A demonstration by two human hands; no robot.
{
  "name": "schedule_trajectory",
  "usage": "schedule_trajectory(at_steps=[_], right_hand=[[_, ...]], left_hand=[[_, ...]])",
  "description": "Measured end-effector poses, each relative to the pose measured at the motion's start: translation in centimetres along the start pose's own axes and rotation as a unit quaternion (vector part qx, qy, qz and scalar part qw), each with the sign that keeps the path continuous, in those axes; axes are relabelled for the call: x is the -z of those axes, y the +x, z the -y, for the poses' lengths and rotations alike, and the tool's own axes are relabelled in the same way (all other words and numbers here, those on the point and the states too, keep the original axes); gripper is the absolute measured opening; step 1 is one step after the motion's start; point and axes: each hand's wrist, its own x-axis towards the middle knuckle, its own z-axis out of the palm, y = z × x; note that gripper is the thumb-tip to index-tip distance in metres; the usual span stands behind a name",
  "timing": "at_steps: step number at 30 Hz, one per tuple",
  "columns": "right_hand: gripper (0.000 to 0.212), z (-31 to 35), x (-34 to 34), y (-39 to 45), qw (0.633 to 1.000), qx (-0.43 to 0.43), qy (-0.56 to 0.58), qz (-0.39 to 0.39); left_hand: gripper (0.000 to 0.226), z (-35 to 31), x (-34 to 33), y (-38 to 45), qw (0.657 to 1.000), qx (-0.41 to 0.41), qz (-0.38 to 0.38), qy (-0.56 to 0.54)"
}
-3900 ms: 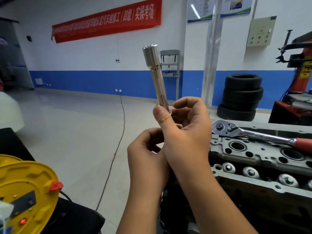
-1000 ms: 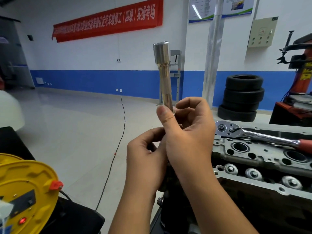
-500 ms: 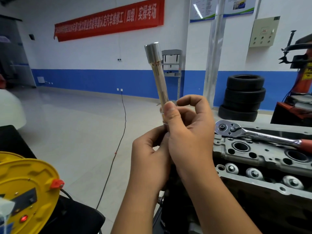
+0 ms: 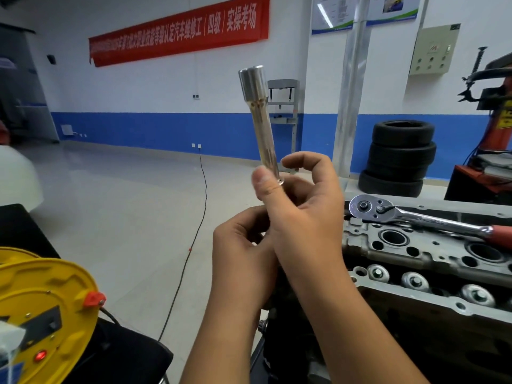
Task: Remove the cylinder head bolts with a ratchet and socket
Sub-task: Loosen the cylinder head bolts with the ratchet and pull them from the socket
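A long chrome socket extension bar (image 4: 265, 134) stands almost upright in front of me, its wider end at the top. My right hand (image 4: 304, 217) pinches its lower part between thumb and fingers, the index finger arched clear of it. Just below, my left hand (image 4: 241, 253) is curled at the bar's bottom end, which the right hand hides. The ratchet (image 4: 410, 216), chrome with a red grip, lies loose on top of the grey cylinder head (image 4: 432, 249) at the right. A row of round bolt heads (image 4: 414, 281) runs along the head's near side.
A yellow cable reel (image 4: 44, 311) sits at the lower left. A black cable (image 4: 201, 206) runs across the pale floor. Stacked tyres (image 4: 400, 157) and a red machine (image 4: 496, 128) stand beyond the engine at the right.
The bar's top has swung slightly left from a second ago and turned a little in my fingers. My hands stay at the same spot; the ratchet has not moved.
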Motion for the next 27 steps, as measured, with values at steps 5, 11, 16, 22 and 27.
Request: schedule_trajectory(at_steps=[5,11,16,22,27], right_hand=[[0.029,-0.11,0.17,0.05,0.999,0.025,0.002,-0.042],[0.014,-0.34,0.03,0.2,1.0,0.005,0.009,0.006],[0.026,-0.28,0.08,0.1,0.999,0.026,0.002,-0.045],[0.011,-0.41,0.14,0.35,1.0,0.008,0.004,-0.004],[0.024,-0.3,0.07,0.06,0.999,0.036,-0.011,-0.036]], left_hand=[[0.03,0.24,0.1,0.02,1.0,-0.008,-0.016,-0.001],[0.019,0.24,0.25,0.15,1.0,-0.006,0.001,-0.007],[0.019,0.7,0.25,0.3,0.999,-0.005,-0.038,0.017],[0.028,0.36,0.14,0.11,1.0,0.002,0.028,-0.002],[0.018,0.22,-0.19,-0.03,0.999,-0.017,-0.033,0.021]])
